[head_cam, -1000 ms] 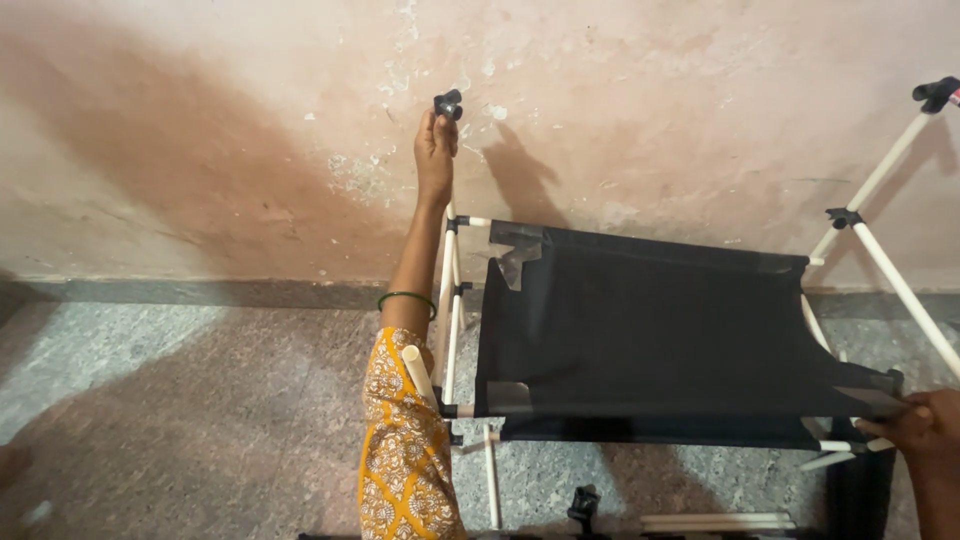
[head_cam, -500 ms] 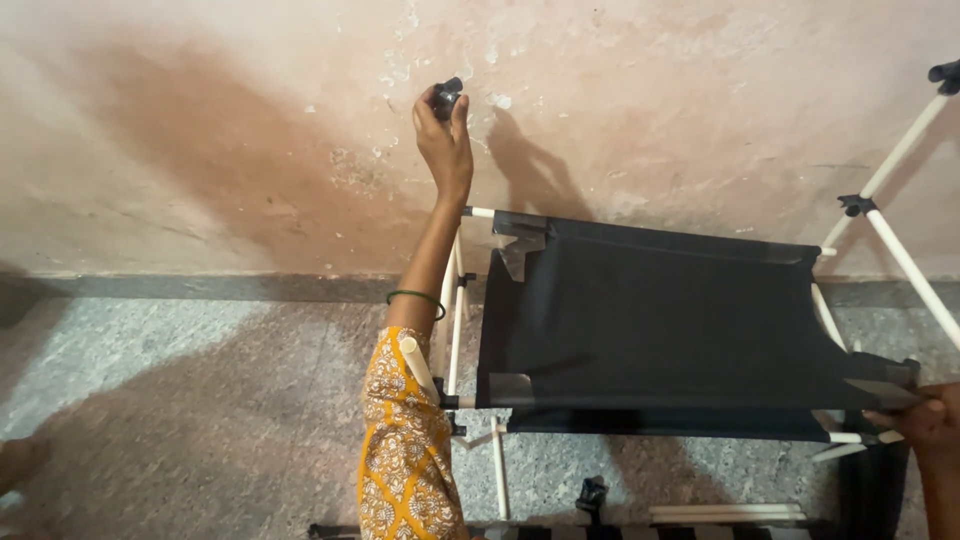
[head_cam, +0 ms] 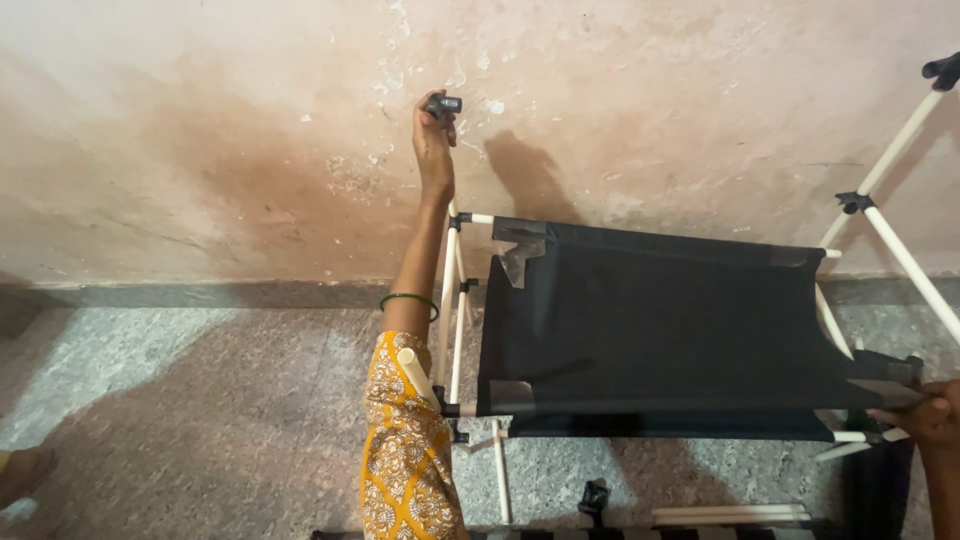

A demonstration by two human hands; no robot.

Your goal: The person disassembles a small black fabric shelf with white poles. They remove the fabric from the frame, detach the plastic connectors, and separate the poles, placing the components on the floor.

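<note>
left hand (head_cam: 434,140): raised well above the rack, fingers pinched shut on a small black plastic pipe connector (head_cam: 443,104), held against the stained pink plaster wall (head_cam: 200,150).
right hand (head_cam: 925,418): low at the frame's right edge, closed on the near right corner of the rack; exact grip partly cut off.
hands: far apart, one at each end of the rack.
rack: white plastic tube frame (head_cam: 451,300) with a black fabric shelf panel (head_cam: 650,320) slung between the tubes, standing on the grey speckled stone floor (head_cam: 200,400).
key relation: connector sat directly over the left rear upright tube, just above its top end; tube's long axis vertical, in line with the forearm.
nearer hand: left, by a wide margin.
contact connector-to-tube: not clear, hidden by the hand.
</note>
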